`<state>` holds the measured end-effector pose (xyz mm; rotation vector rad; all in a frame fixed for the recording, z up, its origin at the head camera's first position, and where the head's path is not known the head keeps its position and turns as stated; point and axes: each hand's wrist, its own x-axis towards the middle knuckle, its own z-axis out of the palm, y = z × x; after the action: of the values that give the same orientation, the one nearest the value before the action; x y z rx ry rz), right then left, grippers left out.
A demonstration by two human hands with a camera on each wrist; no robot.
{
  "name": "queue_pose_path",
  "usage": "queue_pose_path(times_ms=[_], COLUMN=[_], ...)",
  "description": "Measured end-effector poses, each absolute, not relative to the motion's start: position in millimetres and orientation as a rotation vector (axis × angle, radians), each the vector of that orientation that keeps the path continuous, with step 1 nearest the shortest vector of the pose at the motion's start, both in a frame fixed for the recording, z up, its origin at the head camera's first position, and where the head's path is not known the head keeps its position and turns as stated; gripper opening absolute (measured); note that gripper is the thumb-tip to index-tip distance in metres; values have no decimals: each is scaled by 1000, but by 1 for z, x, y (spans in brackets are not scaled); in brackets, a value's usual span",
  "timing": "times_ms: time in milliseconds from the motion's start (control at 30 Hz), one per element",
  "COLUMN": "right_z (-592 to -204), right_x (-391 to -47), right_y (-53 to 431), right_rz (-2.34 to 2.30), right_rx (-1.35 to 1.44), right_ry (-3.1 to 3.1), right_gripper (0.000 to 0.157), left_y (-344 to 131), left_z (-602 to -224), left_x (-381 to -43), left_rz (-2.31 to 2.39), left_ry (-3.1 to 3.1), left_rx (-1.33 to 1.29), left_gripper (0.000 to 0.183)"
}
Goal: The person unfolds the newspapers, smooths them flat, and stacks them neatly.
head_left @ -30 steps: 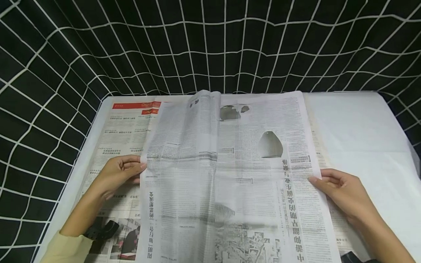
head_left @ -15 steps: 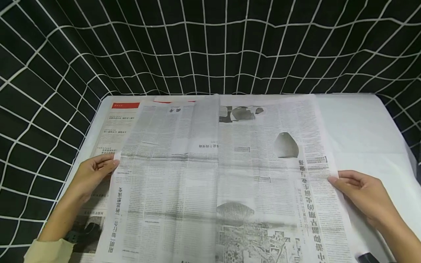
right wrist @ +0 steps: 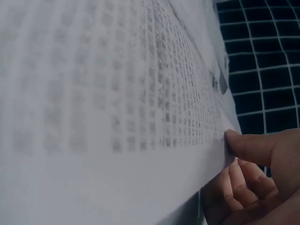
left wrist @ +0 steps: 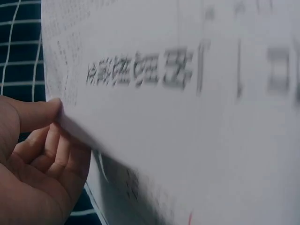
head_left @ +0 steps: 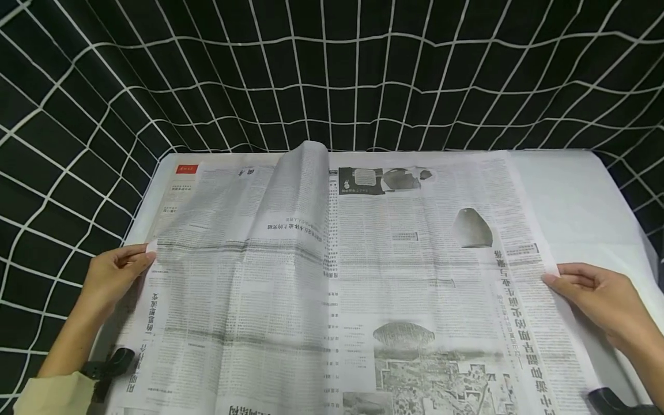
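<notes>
A large newspaper [head_left: 394, 230] is spread wide between both hands, its printed text upside down in the head view. My left hand [head_left: 111, 276] pinches its left edge between thumb and fingers. On the opposite side my right hand [head_left: 602, 294] pinches the right edge the same way. The left half bulges up along the centre fold, while the right half looks flatter. In the left wrist view the thumb of the left hand [left wrist: 42, 150] lies on the sheet's face with the fingers behind. The right wrist view shows the right hand [right wrist: 258, 173] with its thumb on the margin.
Beneath lies another newspaper with a red header block [head_left: 187, 169], mostly covered. The white tabletop [head_left: 581, 202] shows on the right. Black netted cloth with a white grid [head_left: 332, 75] walls in the back and sides.
Both hands have moved apart, left hand leftward and right hand rightward, spreading the newspaper wider. It now covers more of the sheet beneath, and its fold bulge has shifted left.
</notes>
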<state>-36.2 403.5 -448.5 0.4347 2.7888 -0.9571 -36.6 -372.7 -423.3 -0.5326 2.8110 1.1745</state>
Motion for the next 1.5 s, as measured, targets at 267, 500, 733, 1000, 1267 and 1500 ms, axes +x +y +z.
queue_pose_path(times_ms=[267,500,733,1000,1267,1500], right_z=[-451,-451,-450,-449,-449,-455], right_x=[-37,-42,-40,-38,-41,-41], right_y=[409,408,401,401,403,403], right_rz=[-903,-875,-791,-788,-788,-807], right_rx=[479,498,453,428,423,400], right_ry=[2835,2861,2912,2898,2889,2880], right_gripper=[61,58,50,45,49,47], left_y=[-389,-393,-389,-385,-380,-384], left_z=[-432,-433,-432,-431,-432,-432], left_x=[-40,-41,-38,-41,-46,-42], left_rz=[1059,916,735,687,650,622], left_ry=[2884,2961,3042,3065,3093,3077], left_rx=[-641,-629,-593,-586,-557,-599], left_gripper=[48,44,40,39,38,38])
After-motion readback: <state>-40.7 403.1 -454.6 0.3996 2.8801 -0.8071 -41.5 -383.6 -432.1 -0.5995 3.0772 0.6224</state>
